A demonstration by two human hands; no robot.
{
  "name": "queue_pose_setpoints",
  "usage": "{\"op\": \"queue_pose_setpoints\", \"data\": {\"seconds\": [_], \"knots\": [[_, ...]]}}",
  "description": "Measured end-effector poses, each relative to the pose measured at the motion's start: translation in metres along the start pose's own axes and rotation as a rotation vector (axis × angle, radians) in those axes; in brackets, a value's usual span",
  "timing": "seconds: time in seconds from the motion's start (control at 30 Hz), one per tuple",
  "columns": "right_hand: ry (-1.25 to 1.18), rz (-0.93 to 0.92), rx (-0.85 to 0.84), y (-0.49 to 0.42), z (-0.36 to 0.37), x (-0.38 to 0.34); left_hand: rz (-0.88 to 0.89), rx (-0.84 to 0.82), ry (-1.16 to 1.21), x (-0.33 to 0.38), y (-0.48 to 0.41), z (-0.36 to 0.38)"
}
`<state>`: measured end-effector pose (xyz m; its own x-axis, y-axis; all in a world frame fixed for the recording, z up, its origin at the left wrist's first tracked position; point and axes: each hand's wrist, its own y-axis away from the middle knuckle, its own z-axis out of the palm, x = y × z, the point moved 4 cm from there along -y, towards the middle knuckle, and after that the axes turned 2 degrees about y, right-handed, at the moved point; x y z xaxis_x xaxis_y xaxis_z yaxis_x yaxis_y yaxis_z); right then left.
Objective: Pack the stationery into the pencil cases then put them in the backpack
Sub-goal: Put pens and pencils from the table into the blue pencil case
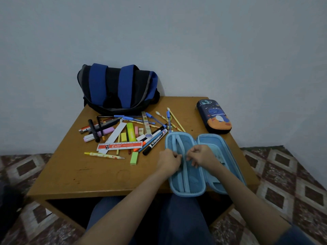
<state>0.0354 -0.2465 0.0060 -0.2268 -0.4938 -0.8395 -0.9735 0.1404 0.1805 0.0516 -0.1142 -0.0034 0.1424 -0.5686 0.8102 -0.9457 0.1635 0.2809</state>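
Wooden bench point(88, 174) against a pale wall, with an opened light-blue pencil case point(194, 183) at its near right edge.

Both hands sit over the case's left half, which is lined with blue mesh and crossed lengthwise by a light-blue band point(185, 175); the left hand point(169, 160) and the right hand point(203, 155) have curled fingers that pinch this band from either side. The case lies spread like a book, a hard shell with a zip around its rim, its near end overhanging the bench edge. A dark-blue pencil case point(214, 117) with a cartoon print and an orange end lies closed at the far right. Loose stationery point(127, 135), including pens, pencils, markers, erasers and a red ruler point(120, 146), is scattered left of the open case. The blue-and-black backpack point(118, 89) sits at the far edge against the wall.
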Motion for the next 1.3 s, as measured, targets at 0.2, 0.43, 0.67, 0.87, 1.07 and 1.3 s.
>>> {"op": "queue_pose_setpoints", "data": {"seconds": [0.2,0.43,0.67,0.87,1.07,1.3], "knots": [[0.336,-0.156,0.219,-0.004,-0.025,0.001,-0.033,-0.038,0.148,-0.003,0.0,0.002],[0.598,-0.124,0.12,-0.005,-0.024,0.019,-0.134,-0.253,0.369,0.005,0.008,0.017],[0.634,-0.129,0.11,-0.01,-0.025,0.021,0.113,0.054,0.082,0.022,-0.015,-0.018],[0.728,-0.142,0.021,-0.03,-0.027,0.023,0.345,0.279,-0.272,0.029,-0.054,-0.051],[0.667,-0.056,-0.002,-0.038,-0.028,0.03,0.447,0.231,-0.584,0.046,-0.095,-0.046],[0.622,-0.054,0.042,-0.039,-0.031,0.031,0.208,0.255,-0.453,0.067,-0.136,-0.021]]}}
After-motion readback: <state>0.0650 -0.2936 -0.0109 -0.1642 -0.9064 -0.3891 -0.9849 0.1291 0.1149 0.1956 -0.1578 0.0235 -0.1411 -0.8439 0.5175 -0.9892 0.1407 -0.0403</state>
